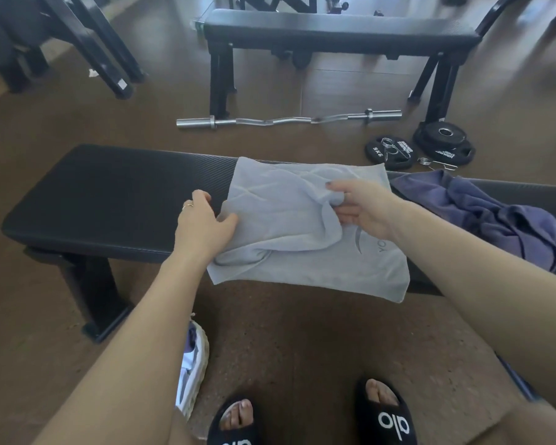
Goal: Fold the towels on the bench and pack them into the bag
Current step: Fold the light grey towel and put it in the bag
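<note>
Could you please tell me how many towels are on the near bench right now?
2: a light grey towel mid-bench, held by both hands, and a crumpled purple towel at the bench's right end. More may lie beyond the frame.

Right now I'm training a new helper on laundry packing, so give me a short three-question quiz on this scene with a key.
1. True or false: the grey towel lies fully folded on the bench.
2. Which hand pinches a bunched fold near the towel's middle? A) left hand B) right hand
3. Fill in: the crumpled cloth at the bench's right end is ______ in colour.

Key
1. False: it is spread out and creased, its near edge hanging over the bench's front.
2. B. The left hand grips the towel's left edge.
3. Purple: the purple cloth lies unfolded beside the grey towel.
</note>
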Motion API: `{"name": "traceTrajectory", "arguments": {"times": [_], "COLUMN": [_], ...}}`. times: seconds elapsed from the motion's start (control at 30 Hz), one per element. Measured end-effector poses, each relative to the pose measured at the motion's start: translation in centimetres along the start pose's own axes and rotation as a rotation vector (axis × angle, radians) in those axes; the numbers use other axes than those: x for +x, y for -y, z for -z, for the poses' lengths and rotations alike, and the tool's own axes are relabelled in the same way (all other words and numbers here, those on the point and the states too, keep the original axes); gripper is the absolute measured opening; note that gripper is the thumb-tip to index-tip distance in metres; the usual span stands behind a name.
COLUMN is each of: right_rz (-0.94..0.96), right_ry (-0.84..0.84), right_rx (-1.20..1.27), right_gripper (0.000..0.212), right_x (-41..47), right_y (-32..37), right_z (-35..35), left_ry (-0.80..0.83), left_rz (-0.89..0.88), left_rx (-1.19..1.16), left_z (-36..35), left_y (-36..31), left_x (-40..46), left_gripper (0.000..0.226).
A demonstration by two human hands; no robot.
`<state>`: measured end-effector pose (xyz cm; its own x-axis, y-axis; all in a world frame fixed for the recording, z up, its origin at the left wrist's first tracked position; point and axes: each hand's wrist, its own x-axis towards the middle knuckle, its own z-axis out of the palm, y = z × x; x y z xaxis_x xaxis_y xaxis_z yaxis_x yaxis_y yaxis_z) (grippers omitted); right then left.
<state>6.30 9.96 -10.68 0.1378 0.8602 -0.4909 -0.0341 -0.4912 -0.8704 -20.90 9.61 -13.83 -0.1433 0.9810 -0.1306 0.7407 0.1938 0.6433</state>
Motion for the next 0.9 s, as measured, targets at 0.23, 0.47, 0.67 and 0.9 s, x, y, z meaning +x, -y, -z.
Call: {"name": "traceTrajectory", "arguments": {"times": [0.23, 0.47, 0.67, 0.9], "right_rz": [0.103, 0.061, 0.190, 0.388], "right_ry": [-0.029, -0.090, -0.120, -0.124], "right_rx": [0.433, -0.039, -0.113, -0.406], "right_gripper": [0.022, 0.025, 0.079, 0.048], "right_x": [-1.7, -1.4, -0.4, 0.0], "right_y": [2.5, -1.7, -2.9, -1.8], "right_z": [-0.5, 1.2, 0.4, -1.8], "left_ry": [0.072, 0.150, 0.023, 0.075], "left_rz": [-0.413, -0.607, -0.590, -0.485], "left_rx": [0.131, 0.502, 0.525, 0.477], "left_z": [-0.6, -3.9, -3.9, -3.4], "left_y": [-4.4, -3.7, -3.4, -4.3], "left_x": [-5.6, -7.2, -6.6, -5.7], "left_gripper": [0.026, 0.029, 0.018, 0.020]}}
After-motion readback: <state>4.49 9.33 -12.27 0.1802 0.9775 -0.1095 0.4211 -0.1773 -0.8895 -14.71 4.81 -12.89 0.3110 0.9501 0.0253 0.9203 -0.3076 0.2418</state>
